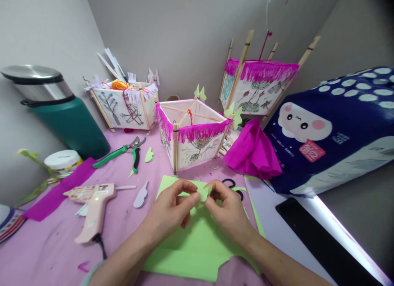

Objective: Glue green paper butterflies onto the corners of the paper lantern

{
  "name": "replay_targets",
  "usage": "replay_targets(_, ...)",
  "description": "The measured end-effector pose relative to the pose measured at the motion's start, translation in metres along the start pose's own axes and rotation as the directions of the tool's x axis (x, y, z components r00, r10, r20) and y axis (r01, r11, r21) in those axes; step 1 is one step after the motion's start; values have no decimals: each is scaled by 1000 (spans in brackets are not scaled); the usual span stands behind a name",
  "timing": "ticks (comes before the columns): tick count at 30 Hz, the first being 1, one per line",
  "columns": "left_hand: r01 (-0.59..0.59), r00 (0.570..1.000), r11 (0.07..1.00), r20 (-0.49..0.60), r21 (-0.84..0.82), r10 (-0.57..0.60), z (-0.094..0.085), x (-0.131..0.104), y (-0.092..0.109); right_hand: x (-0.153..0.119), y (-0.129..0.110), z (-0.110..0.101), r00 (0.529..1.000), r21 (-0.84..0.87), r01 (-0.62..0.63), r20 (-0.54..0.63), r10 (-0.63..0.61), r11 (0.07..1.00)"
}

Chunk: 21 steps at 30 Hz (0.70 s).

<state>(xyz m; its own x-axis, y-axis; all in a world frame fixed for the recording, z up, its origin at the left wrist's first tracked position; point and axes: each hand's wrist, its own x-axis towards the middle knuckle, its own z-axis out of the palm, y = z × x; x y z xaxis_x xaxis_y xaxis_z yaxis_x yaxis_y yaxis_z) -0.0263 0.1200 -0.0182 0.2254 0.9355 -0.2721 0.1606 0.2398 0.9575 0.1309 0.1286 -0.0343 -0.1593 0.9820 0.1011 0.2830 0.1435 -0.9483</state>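
Observation:
My left hand (174,208) and my right hand (226,208) meet over a large green paper sheet (184,253). Both pinch a small light green paper cutout (203,193) between thumb and fingers, one hand at each side of it. Black-handled scissors (229,182) lie just behind my right hand, partly hidden. Behind my hands stands a paper lantern (197,144) with wooden sticks, magenta fringe and green butterfly shapes on its corners. A green wing-shaped cutout (149,155) and a pale lilac cutout (141,197) lie to the left.
At left are a glue gun (98,208), pruning shears (123,152), a magenta strip (61,187) and a teal bottle (67,117). Two more lanterns (123,107) (255,87) are behind. Magenta crepe paper (255,152), a blue package (341,130) and a black strip (323,241) are right.

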Motion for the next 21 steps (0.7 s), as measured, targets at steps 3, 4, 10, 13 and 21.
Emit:
replay_targets(3,30,999,997,27,75,-32,2,-1,-2,0,4,1,1000,-38,-16,-26,15,999)
replay_targets(4,34,999,996,35,83,-37,3,-2,-3,0,4,1,999,-32,-28,-17,28,999)
replay_targets(10,35,997,996,64,-82,-30,2,0,0,5,0,0,986,227,-154,102,134,962)
replay_targets(13,65,998,992,33,-108,-62,1,2,2,6,-2,-1,984,287,-158,124,127,945)
replay_targets(21,70,998,993,7,-96,-70,1,2,1,2,3,2,980,310,-166,156,123,936)
